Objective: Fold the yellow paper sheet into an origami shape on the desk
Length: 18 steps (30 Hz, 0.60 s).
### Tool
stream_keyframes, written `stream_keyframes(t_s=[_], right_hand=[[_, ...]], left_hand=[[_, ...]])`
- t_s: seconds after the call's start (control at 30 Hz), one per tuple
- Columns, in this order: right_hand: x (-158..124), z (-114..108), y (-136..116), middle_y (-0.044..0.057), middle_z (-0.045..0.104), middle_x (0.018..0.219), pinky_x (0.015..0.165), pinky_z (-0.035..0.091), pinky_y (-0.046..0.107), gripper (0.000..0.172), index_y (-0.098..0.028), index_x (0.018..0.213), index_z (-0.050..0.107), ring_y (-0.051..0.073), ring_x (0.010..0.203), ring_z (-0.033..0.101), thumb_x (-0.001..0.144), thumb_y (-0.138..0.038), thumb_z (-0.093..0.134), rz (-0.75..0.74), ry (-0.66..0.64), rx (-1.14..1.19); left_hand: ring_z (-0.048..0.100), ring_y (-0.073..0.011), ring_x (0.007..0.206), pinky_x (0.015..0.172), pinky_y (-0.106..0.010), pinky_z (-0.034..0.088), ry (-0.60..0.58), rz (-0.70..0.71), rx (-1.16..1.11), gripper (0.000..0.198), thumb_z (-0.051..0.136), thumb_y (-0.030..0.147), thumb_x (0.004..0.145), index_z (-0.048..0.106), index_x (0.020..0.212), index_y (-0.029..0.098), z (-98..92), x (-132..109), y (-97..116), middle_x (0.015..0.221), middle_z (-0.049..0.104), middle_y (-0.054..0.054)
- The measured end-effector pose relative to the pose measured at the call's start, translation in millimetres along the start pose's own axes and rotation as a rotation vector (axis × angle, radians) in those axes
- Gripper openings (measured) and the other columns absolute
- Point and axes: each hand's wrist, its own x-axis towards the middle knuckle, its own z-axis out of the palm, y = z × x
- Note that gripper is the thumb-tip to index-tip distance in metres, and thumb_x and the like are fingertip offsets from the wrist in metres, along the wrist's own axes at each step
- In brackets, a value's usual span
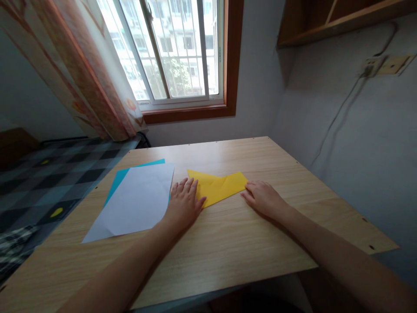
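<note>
A folded sheet of yellow paper (221,186) lies on the wooden table in front of me, its near edge straight and its far edge dipping in the middle. My left hand (185,200) rests flat over the left end of it, fingers spread, hiding that end. At the paper's right corner is my right hand (262,196), its fingers drawn together on the corner and the thumb just below. The fingertips there partly hide the corner.
Left of my left hand, a white sheet (140,200) overlaps a blue sheet (119,180) on the table (228,252). Beyond the table are a window (176,52) and a curtain (87,69). A bed (78,161) stands at left; a shelf (345,26) hangs at upper right.
</note>
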Motion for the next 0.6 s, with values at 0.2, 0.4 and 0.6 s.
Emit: stream_keyframes(t_s=[0.2, 0.4, 0.6], right_hand=[[2.2, 3.8, 6.0, 0.017, 0.064, 0.121, 0.100, 0.039, 0.042, 0.032, -0.012, 0.109, 0.066, 0.028, 0.115, 0.056, 0.093, -0.035, 0.050, -0.066, 0.019, 0.032], [7.3, 10.0, 12.7, 0.016, 0.059, 0.130, 0.103, 0.037, 0.044, 0.036, -0.014, 0.116, 0.064, 0.028, 0.121, 0.052, 0.093, -0.036, 0.048, -0.089, 0.027, 0.076], [10.1, 11.3, 14.3, 0.016, 0.058, 0.132, 0.104, 0.037, 0.044, 0.036, -0.014, 0.118, 0.063, 0.027, 0.122, 0.052, 0.093, -0.036, 0.049, -0.096, 0.022, 0.088]], left_hand=[[0.043, -0.0292, 0.131, 0.111, -0.045, 0.031, -0.134, -0.002, -0.171, 0.068, 0.047, 0.054, 0.089, 0.044, 0.139, 0.008, 12.7, 8.9, -7.8, 0.138, 0.053, -0.017], [0.046, -0.0302, 0.127, 0.110, -0.047, 0.032, -0.092, 0.023, -0.247, 0.071, 0.058, 0.053, 0.082, 0.044, 0.137, 0.010, 13.9, 7.8, -8.7, 0.135, 0.053, -0.017], [0.050, -0.0296, 0.122, 0.105, -0.046, 0.039, -0.040, 0.031, -0.322, 0.071, 0.062, 0.044, 0.080, 0.040, 0.139, 0.013, 13.8, 8.1, -7.1, 0.132, 0.052, -0.015]])
